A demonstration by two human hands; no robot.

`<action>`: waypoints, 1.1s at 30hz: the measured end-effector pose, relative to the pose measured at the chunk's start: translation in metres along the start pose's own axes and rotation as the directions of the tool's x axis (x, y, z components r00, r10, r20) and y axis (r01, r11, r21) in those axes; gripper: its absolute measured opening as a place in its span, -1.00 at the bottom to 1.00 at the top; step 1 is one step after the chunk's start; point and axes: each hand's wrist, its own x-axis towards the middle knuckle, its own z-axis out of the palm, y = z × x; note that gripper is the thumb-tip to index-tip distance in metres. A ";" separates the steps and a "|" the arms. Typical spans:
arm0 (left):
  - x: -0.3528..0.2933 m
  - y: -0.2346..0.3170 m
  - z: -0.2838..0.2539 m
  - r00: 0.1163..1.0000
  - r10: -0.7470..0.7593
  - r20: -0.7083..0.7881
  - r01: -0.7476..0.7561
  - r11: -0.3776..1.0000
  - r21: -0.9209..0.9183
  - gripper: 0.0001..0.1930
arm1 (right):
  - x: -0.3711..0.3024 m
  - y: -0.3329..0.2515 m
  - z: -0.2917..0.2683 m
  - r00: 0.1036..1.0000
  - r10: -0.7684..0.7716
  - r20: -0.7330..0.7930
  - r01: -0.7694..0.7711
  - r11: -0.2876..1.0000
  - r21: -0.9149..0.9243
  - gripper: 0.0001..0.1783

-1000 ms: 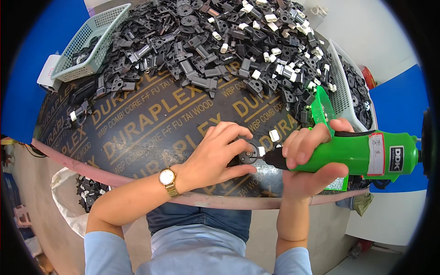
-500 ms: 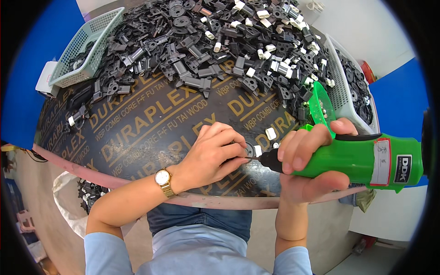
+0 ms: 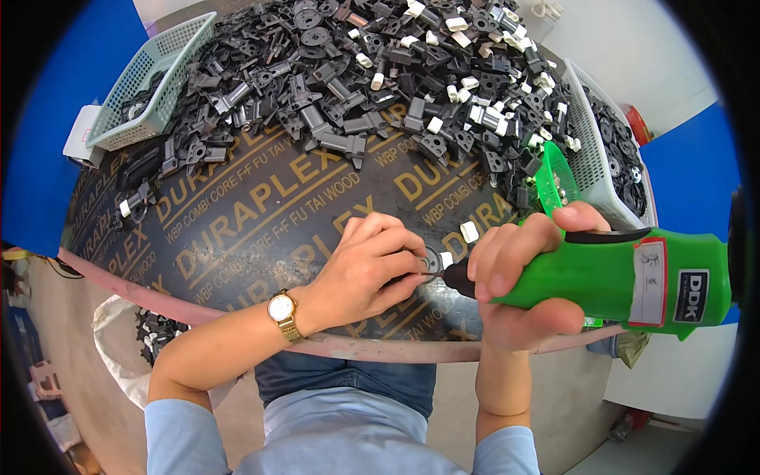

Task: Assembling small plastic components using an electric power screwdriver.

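My right hand [image 3: 514, 269] is wrapped round a green electric screwdriver [image 3: 594, 277], which lies level with its black nose pointing left. The thin bit reaches the fingertips of my left hand [image 3: 372, 261]. Those fingers are closed on a black round plastic part [image 3: 431, 261], mostly hidden behind them, near the table's front edge. A small white piece [image 3: 446, 259] shows at the right side of the round part. Whatever screw may sit at the bit's tip is too small to make out. A loose white cap [image 3: 469, 232] lies just beyond the screwdriver's nose.
A large heap of black plastic parts and white caps [image 3: 317, 87] covers the table's far side. Pale baskets stand at the left [image 3: 150, 87] and right [image 3: 590, 134], holding black parts. A green tray [image 3: 554, 178] with small metal pieces sits beside the right basket.
My right hand and the screwdriver have shifted slightly left, bringing the nose closer to my left fingertips. My left hand stays in place on the round part.
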 end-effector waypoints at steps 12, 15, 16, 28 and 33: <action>0.000 0.001 0.002 0.996 -0.092 0.020 0.091 0.995 0.038 -0.50 | -0.001 -0.003 -0.001 0.966 0.141 -0.218 -0.149 0.989 -0.021 -0.15; 0.000 0.000 0.003 0.996 -0.091 0.018 0.091 0.995 0.032 -0.50 | -0.001 0.000 -0.001 0.958 0.167 -0.232 -0.177 0.984 -0.023 -0.16; 0.000 0.000 0.002 0.996 -0.091 0.017 0.091 0.995 0.034 -0.50 | -0.002 0.003 -0.002 0.970 0.152 -0.191 -0.172 0.980 -0.095 -0.20; -0.001 0.001 0.002 0.996 -0.089 0.027 0.088 0.995 0.041 -0.50 | -0.001 0.003 0.000 0.983 0.130 -0.133 -0.153 0.972 -0.180 -0.23; -0.001 0.000 0.001 0.994 -0.099 0.039 0.099 0.995 0.022 -0.49 | 0.002 0.003 0.005 0.980 0.137 -0.144 -0.167 0.961 -0.222 -0.25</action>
